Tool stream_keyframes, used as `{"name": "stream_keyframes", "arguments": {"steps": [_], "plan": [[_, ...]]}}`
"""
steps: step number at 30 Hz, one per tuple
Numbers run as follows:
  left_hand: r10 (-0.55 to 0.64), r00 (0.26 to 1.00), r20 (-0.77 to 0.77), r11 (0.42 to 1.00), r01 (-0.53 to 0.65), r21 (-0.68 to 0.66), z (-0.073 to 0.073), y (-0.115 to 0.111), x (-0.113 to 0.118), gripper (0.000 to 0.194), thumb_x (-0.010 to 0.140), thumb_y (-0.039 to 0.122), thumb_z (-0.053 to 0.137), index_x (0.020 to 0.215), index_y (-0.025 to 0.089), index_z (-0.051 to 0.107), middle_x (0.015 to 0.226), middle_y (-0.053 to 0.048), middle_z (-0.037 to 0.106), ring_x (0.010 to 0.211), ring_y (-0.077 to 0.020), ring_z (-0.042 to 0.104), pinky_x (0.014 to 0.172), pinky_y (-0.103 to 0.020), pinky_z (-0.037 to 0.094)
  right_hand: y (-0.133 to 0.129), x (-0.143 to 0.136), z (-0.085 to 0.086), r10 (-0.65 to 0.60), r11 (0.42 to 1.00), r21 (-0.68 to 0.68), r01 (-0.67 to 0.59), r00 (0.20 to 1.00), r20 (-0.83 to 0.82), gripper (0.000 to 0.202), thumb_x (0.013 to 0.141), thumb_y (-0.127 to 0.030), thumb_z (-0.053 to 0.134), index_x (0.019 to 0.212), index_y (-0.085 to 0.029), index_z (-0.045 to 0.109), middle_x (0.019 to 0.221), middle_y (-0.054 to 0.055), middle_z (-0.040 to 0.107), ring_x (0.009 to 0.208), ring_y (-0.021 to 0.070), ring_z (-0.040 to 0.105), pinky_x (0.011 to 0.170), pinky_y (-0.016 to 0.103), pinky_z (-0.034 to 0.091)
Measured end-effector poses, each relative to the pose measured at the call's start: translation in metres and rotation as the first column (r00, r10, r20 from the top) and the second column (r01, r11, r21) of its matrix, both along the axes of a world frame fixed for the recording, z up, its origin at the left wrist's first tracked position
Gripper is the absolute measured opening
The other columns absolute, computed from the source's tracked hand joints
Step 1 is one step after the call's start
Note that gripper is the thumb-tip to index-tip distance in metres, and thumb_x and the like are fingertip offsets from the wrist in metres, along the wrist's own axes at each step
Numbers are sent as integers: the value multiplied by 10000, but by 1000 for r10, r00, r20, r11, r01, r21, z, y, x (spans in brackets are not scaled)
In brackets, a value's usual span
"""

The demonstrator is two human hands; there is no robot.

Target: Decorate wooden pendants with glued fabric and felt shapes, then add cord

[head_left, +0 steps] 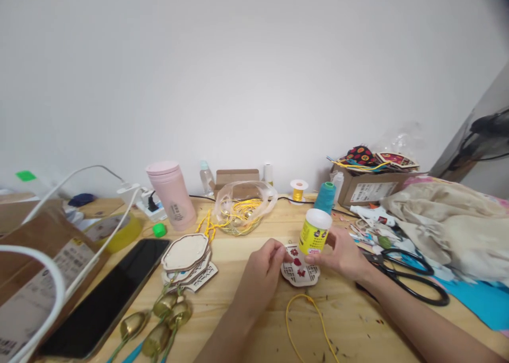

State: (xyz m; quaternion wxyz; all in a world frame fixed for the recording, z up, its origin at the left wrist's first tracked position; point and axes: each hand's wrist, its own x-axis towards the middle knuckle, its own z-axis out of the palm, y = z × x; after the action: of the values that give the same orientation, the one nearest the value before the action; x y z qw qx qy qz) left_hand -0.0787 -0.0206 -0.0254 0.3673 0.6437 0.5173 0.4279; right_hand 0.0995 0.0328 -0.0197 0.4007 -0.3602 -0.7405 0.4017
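A small yellow jar (314, 234) with a white top is held upright in my right hand (344, 254), over the upper right part of a wooden plaque. That plaque (300, 279) has cut-out lattice edges and red pieces down its middle, and lies flat on the table. My left hand (265, 270) rests at the plaque's left edge with its fingers pinched together; what they hold, if anything, is hidden. A loop of yellow cord (289, 331) lies below the plaque.
Stacked wooden plaques (185, 252), brass bells (157, 337) and a black phone (105, 296) lie left. A pink cup (172, 196) and a bag of yellow cords (246, 209) stand behind. Black-handled scissors (417, 294), a cardboard box (368, 189) and beige cloth (445, 225) are right.
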Motion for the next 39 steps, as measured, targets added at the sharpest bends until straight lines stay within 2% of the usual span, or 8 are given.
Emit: {"name": "stream_keyframes", "arguments": {"steps": [16, 20, 22, 25, 27, 32, 35, 39], "plan": [[-45, 996, -78, 999, 45, -3, 4, -4, 3, 265, 856, 336, 325, 741, 204, 523, 710, 14, 645, 665, -132, 570, 630, -222, 398, 0, 0, 2, 6, 998, 67, -12, 996, 93, 326, 544, -359, 703, 737, -146, 549, 686, 31, 613, 634, 182, 554, 584, 298, 448], [-50, 996, -74, 999, 50, 0, 3, -3, 3, 268, 857, 333, 325, 746, 201, 530, 701, 14, 633, 661, -131, 564, 629, -223, 399, 1, 2, 3, -42, 999, -16, 42, 999, 14, 323, 493, -302, 739, 716, -149, 563, 686, 28, 627, 628, 183, 556, 593, 309, 437], [-54, 996, -66, 999, 54, -1, 3, -2, 3, 264, 855, 327, 330, 756, 199, 538, 718, 9, 632, 682, -134, 566, 639, -225, 405, 3, 2, 1, -41, 993, -118, 27, 992, -121, 325, 458, -217, 764, 720, -149, 585, 691, 18, 641, 640, 177, 563, 603, 295, 435], [-55, 995, -78, 998, 56, 13, 1, 0, 2, 224, 839, 306, 371, 784, 198, 559, 755, 1, 631, 718, -139, 566, 658, -232, 417, 7, 2, -2, -57, 942, -321, -100, 893, -447, 362, 409, -84, 776, 727, -143, 613, 669, 0, 656, 634, 154, 581, 588, 245, 445], [-40, 993, -109, 998, 46, 50, -1, 2, 2, 176, 813, 277, 428, 786, 196, 582, 778, -5, 628, 744, -143, 563, 686, -240, 422, 11, 2, -3, -105, 907, -387, -165, 802, -588, 351, 432, -104, 774, 742, -149, 614, 659, -12, 659, 607, 132, 587, 559, 214, 454], [-76, 988, -137, 994, 86, 73, -5, 5, 4, 121, 739, 201, 541, 771, 204, 658, 899, -31, 621, 863, -152, 557, 783, -252, 421, 18, 10, 1, -194, 865, -437, -248, 637, -746, 305, 550, -353, 710, 758, -168, 588, 681, -8, 668, 577, 119, 601, 563, 220, 499], [-81, 977, -199, 994, 93, 50, -9, 7, 9, 137, 733, 210, 557, 789, 228, 681, 970, -38, 612, 927, -164, 539, 821, -276, 414, 20, 15, 5, -209, 843, -437, -312, 559, -802, 306, 558, -356, 692, 764, -159, 581, 682, 3, 672, 556, 114, 605, 562, 212, 511], [-75, 930, -358, 986, 124, 115, -17, 12, 15, 146, 727, 204, 568, 801, 227, 692, 1002, -55, 609, 968, -190, 508, 858, -325, 391, 20, 16, 7, -206, 828, -420, -371, 496, -844, 274, 596, -310, 662, 789, -135, 576, 690, 30, 681, 568, 120, 616, 566, 209, 519]]}}
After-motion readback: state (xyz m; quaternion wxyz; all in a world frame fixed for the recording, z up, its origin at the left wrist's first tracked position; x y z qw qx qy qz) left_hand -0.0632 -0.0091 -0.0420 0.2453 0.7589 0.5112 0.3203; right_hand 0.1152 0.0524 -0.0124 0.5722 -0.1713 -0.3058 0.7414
